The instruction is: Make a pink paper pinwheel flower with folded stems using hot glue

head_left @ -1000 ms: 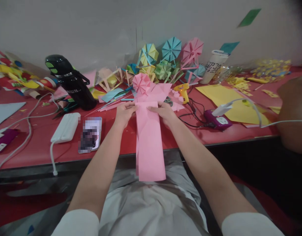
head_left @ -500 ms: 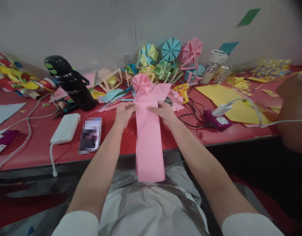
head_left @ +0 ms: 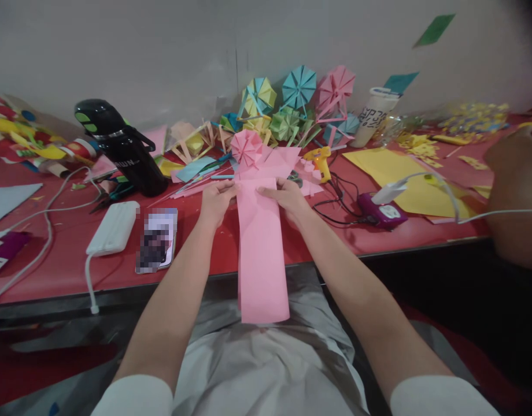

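Note:
A long folded strip of pink paper [head_left: 261, 254] hangs between my hands, its near end reaching over the table edge above my lap. My left hand [head_left: 218, 199] pinches its far left corner between thumb and fingers. At the far right corner, my right hand [head_left: 286, 197] grips it the same way, thumb on top. Just beyond the strip stands a pink folded-paper rosette [head_left: 247, 149], with more pink paper [head_left: 280, 160] lying around it. The fingertips under the paper are hidden.
Left of my arms are a phone [head_left: 158, 240], a white power bank [head_left: 114, 228] and a black bottle [head_left: 122, 150]. To the right lie a yellow glue gun [head_left: 320, 163], a purple power strip [head_left: 381, 211] and yellow paper [head_left: 391, 179]. Another person's arm [head_left: 515, 196] rests at far right.
The view has shifted very slightly, so everything sits a little further left. Both hands keep the same hold on the pink paper.

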Available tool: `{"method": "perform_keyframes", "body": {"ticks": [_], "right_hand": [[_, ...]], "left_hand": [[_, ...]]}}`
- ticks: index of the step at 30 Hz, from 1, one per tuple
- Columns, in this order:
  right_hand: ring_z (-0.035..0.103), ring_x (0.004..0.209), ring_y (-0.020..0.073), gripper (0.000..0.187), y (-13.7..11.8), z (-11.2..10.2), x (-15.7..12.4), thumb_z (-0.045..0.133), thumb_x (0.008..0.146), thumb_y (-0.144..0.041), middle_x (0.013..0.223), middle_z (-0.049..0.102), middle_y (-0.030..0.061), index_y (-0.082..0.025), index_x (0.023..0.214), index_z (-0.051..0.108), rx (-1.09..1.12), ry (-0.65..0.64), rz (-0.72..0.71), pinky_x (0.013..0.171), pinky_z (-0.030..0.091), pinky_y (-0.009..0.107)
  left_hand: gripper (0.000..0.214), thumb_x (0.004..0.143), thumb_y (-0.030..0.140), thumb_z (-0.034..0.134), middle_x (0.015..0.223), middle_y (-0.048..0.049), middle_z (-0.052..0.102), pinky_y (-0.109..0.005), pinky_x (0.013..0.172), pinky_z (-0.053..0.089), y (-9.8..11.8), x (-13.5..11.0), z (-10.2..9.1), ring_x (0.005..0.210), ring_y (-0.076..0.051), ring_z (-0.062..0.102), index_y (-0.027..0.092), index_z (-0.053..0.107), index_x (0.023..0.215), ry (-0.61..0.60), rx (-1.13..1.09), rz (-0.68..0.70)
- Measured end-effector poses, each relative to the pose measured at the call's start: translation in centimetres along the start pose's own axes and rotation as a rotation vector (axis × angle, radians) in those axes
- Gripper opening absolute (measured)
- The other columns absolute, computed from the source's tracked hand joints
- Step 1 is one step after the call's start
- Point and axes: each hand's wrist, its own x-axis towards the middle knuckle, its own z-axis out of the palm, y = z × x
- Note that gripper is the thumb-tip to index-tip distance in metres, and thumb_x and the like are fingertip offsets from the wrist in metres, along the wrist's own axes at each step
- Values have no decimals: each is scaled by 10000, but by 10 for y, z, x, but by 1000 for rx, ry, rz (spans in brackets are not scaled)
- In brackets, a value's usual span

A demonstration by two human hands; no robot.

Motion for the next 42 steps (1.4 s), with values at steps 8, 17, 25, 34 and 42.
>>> {"method": "perform_keyframes", "body": {"ticks": [8, 17, 25, 34, 42], "right_hand": [[675, 751, 169, 397, 0, 0, 0, 919, 501, -322, 872, 757, 35, -191, 808, 704, 20, -1, 11, 790, 564, 360], [614, 672, 152, 415, -1, -1, 0, 925, 532, -479, 715, 685, 1, -208, 686, 651, -8, -8, 1, 700, 520, 316], [557, 634, 125, 381, 4, -5, 8, 877, 559, -512, 642, 607, -27, -214, 634, 652, -11, 70, -43, 648, 476, 281], [659, 819, 154, 303, 6, -8, 15, 883, 518, -384, 831, 735, 4, -218, 735, 752, 18, 133, -132, 844, 536, 308], [686, 816, 212, 384, 0, -5, 9, 881, 548, -540, 750, 731, 37, -215, 660, 710, 38, 89, -40, 753, 545, 348]], "left_hand": [[333, 510, 293, 890, 677, -6, 698, -325, 627, 572, 0, 0, -2, 625, -178, 675, 150, 698, 742, -10, -26, -21], [284, 443, 235, 869, 604, 13, 659, -276, 610, 523, 6, -2, -1, 585, -135, 617, 151, 677, 634, 8, -69, -46], [192, 466, 207, 803, 606, 5, 657, -284, 622, 510, 4, 3, -6, 598, -147, 607, 154, 692, 614, 54, -28, -41], [182, 489, 223, 804, 631, -4, 670, -308, 662, 524, 0, 8, -8, 618, -155, 612, 162, 708, 631, 39, -4, 8], [186, 527, 236, 816, 647, -4, 676, -285, 666, 522, -1, 8, -11, 627, -143, 614, 155, 709, 655, 51, 13, 50]]}}
